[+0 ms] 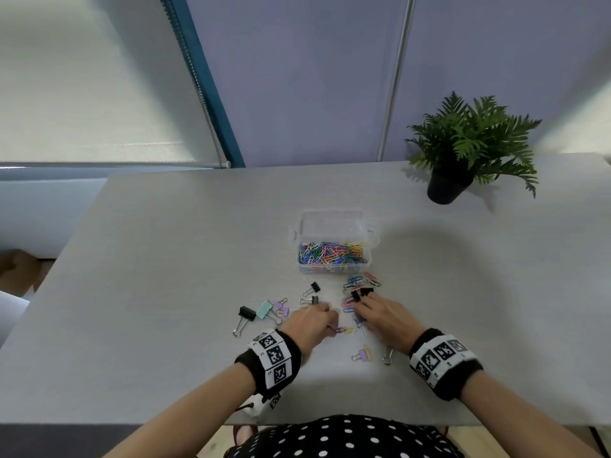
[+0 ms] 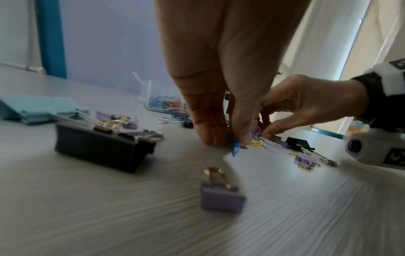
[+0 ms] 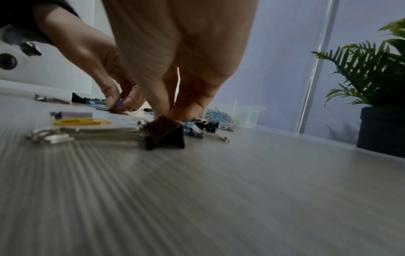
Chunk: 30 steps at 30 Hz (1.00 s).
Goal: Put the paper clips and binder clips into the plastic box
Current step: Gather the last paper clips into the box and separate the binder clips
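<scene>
The clear plastic box [image 1: 334,263] stands open mid-table, holding many coloured paper clips. Loose paper clips [image 1: 361,283] lie just in front of it. My left hand [image 1: 330,325] reaches down to the table and pinches a blue paper clip [image 2: 234,144] between thumb and fingertips. Close on its right, my right hand [image 1: 360,317] has its fingertips together on a small purple-blue paper clip [image 2: 256,133]. Black, teal and purple binder clips [image 1: 264,310] lie to the left. A black binder clip [image 3: 166,134] sits in front of my right fingers.
A potted fern [image 1: 469,147] stands at the table's back right. A purple binder clip [image 1: 362,354] and a silver-handled one [image 1: 387,355] lie near my right wrist. The grey table [image 1: 148,292] reaches wide to both sides.
</scene>
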Tool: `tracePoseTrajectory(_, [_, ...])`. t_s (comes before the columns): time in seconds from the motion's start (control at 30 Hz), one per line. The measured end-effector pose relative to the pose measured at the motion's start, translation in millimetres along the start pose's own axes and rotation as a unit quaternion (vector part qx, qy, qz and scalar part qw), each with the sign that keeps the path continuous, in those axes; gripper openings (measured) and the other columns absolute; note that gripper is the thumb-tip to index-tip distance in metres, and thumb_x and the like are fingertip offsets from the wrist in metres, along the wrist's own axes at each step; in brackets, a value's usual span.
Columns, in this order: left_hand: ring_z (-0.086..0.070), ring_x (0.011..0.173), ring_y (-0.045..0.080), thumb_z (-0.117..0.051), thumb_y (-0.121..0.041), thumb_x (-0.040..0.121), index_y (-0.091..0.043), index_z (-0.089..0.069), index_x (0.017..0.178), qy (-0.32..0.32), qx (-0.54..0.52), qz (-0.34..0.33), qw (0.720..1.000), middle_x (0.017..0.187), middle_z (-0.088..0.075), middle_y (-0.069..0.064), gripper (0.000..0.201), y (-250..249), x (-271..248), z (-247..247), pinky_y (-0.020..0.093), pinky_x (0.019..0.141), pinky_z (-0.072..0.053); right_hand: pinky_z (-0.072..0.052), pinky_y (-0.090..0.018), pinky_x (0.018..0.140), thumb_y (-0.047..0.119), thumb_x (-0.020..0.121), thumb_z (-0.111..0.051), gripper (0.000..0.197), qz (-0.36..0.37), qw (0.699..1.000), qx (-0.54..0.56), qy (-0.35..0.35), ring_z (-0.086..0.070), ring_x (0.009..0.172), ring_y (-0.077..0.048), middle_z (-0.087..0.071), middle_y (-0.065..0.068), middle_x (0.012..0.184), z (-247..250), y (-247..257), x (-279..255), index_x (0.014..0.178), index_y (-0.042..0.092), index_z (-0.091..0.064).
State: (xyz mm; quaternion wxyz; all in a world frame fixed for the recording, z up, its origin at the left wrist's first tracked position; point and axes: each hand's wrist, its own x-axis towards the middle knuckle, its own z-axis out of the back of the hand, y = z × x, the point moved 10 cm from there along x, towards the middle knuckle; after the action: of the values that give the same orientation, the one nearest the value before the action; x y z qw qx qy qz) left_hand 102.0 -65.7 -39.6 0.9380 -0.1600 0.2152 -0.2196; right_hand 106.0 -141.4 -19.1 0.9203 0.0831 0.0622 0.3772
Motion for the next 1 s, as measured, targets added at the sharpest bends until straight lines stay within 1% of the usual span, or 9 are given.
tracePoseTrajectory(0.13, [-0.059, 0.092, 0.021, -0.059, -0.017, 0.087, -0.006, -0.062, 0.094, -0.016, -0.101, 0.022, 0.994, 0.1, -0.065, 0.011, 0.014, 17, -3, 11, 0.026, 0.084, -0.046, -0.048, -0.023, 0.051, 0.012, 0.067, -0.075, 0.03, -0.006, 1.0, 0.013, -0.02, -0.059, 0.067, -0.016, -0.062, 0.002, 0.075, 1, 0, 4, 0.085, 0.017, -0.053])
tracePoseTrajectory(0.27, [-0.057, 0.069, 0.005, -0.06, -0.009, 0.086, -0.001, -0.061, 0.092, -0.05, -0.197, 0.054, 0.978, 0.09, -0.068, 0.013, 0.01, 34, -6, 32, 0.0, 0.061, -0.04, -0.045, -0.026, 0.075, 0.022, 0.081, -0.064, 0.016, -0.134, 0.969, 0.205, -0.016, -0.058, 0.087, -0.017, -0.063, 0.001, 0.094, 8, -34, 5, 0.094, 0.014, -0.059])
tracePoseTrajectory(0.37, [-0.058, 0.053, -0.009, -0.058, -0.004, 0.087, -0.006, -0.058, 0.09, -0.06, -0.287, 0.073, 0.953, 0.084, -0.062, 0.009, 0.003, 44, -8, 39, 0.005, 0.059, -0.048, -0.045, -0.009, 0.072, 0.006, 0.076, -0.069, 0.014, -0.188, 0.9, 0.391, -0.037, -0.061, 0.073, -0.007, -0.066, 0.0, 0.085, 12, -51, 2, 0.088, 0.011, -0.064])
tracePoseTrajectory(0.5, [-0.063, 0.062, 0.009, -0.062, -0.006, 0.085, -0.011, -0.057, 0.083, -0.081, -0.358, 0.079, 0.927, 0.075, -0.061, 0.003, 0.007, 54, -1, 55, 0.023, 0.07, -0.055, -0.052, -0.016, 0.054, -0.009, 0.08, -0.061, 0.013, -0.278, 0.741, 0.61, -0.028, -0.065, 0.055, -0.009, -0.064, -0.012, 0.074, -3, -63, 0, 0.082, 0.004, -0.063])
tracePoseTrajectory(0.6, [-0.064, 0.064, 0.008, -0.06, -0.009, 0.087, -0.021, -0.055, 0.078, -0.093, -0.341, 0.077, 0.932, 0.073, -0.061, -0.004, 0.016, 54, 11, 75, 0.024, 0.072, -0.056, -0.052, -0.017, 0.052, -0.011, 0.082, -0.057, 0.012, -0.292, 0.703, 0.648, -0.026, -0.064, 0.057, -0.012, -0.061, -0.012, 0.073, 3, -68, 9, 0.084, 0.0, -0.061])
tracePoseTrajectory(0.67, [-0.062, 0.061, 0.002, -0.059, -0.01, 0.088, -0.018, -0.055, 0.08, -0.109, -0.311, 0.083, 0.941, 0.073, -0.06, -0.005, 0.012, 56, 24, 93, 0.017, 0.068, -0.054, -0.056, -0.02, 0.059, -0.009, 0.083, -0.055, 0.012, -0.281, 0.707, 0.648, -0.035, -0.063, 0.064, -0.016, -0.062, -0.01, 0.076, 17, -72, 23, 0.086, 0.001, -0.061])
tracePoseTrajectory(0.8, [-0.063, 0.084, 0.026, -0.06, -0.007, 0.086, -0.001, -0.062, 0.094, -0.151, -0.179, 0.103, 0.967, 0.09, -0.065, 0.015, 0.01, 59, 52, 127, 0.031, 0.078, -0.051, -0.055, -0.019, 0.057, -0.012, 0.082, -0.055, 0.016, -0.272, 0.739, 0.608, -0.099, -0.059, 0.063, -0.02, -0.06, -0.011, 0.071, 44, -92, 57, 0.077, 0.002, -0.06])
tracePoseTrajectory(0.93, [-0.063, 0.099, 0.029, -0.049, 0.005, 0.086, -0.001, -0.064, 0.103, -0.107, -0.094, 0.086, 0.986, 0.104, -0.068, 0.018, 0.024, 49, 65, 128, 0.032, 0.088, -0.047, -0.057, -0.032, 0.075, -0.009, 0.08, -0.056, 0.019, -0.259, 0.825, 0.493, -0.091, -0.064, 0.076, -0.025, -0.064, -0.014, 0.084, 50, -102, 80, 0.078, 0.008, -0.063])
tracePoseTrajectory(1.0, [-0.06, 0.104, 0.03, -0.048, 0.004, 0.086, -0.006, -0.063, 0.109, -0.099, -0.057, 0.062, 0.991, 0.112, -0.064, 0.017, 0.03, 43, 64, 125, 0.034, 0.092, -0.043, -0.052, -0.03, 0.081, -0.006, 0.081, -0.055, 0.017, -0.242, 0.88, 0.401, -0.075, -0.062, 0.084, -0.02, -0.064, -0.008, 0.09, 57, -99, 81, 0.089, 0.005, -0.066])
